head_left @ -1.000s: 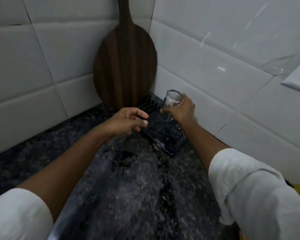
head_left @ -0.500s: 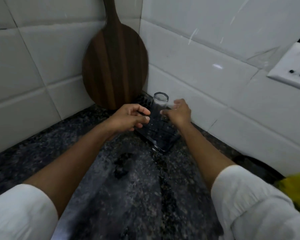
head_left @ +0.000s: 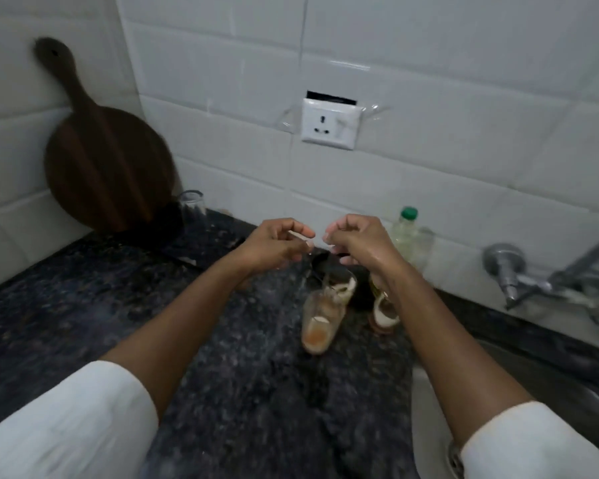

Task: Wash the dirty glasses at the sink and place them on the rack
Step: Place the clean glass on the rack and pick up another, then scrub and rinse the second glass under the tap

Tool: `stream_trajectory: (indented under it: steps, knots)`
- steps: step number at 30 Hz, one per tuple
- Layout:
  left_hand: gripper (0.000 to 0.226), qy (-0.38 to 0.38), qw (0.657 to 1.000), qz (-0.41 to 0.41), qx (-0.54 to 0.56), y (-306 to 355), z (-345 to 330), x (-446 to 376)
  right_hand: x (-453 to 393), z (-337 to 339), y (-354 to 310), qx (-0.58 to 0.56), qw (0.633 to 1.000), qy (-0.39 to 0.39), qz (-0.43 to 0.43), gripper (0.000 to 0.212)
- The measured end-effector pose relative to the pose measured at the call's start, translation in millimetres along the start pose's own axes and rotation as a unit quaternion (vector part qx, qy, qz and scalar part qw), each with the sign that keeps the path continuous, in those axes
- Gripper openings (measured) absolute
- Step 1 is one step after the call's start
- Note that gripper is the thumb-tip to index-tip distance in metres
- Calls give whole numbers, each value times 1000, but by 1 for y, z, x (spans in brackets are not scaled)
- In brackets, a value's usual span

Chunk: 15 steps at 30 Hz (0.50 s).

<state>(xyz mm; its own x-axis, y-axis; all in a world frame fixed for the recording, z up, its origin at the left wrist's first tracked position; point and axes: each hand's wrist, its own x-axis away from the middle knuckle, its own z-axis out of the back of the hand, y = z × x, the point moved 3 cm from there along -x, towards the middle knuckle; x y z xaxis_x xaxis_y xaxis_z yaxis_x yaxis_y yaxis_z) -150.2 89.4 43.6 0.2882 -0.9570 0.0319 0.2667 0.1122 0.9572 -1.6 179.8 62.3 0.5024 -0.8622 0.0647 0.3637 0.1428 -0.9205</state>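
Released the clear upturned glass (head_left: 191,205); now stands alone on the dark rack by the round wooden board (head_left: 108,167). Right hand (head_left: 360,243) off the glass, pulled back, fingers loosely curled, empty. Left hand (head_left: 277,245) also pulled away from the rack, close beside the right above two dirty orange-stained glasses (head_left: 320,319). View swung right: socket, tap, sink edge now visible.
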Motion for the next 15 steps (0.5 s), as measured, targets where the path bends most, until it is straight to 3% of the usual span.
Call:
stream_trajectory:
  steps: [4,7,12,15]
  knots:
    - [17,-36,999,3,-5,15,-49,29,45,42,37,26,1000,14,-9,10]
    - [17,-20,1000,12,3,16,-60,42,61,45,66,56,998,23,-25,13]
    - [19,3,999,31,11,2,-55,45,73,4,116,52,996,21,-65,62]
    - [17,12,999,49,16,-11,-45,38,66,-32,139,88,992,76,-47,84]
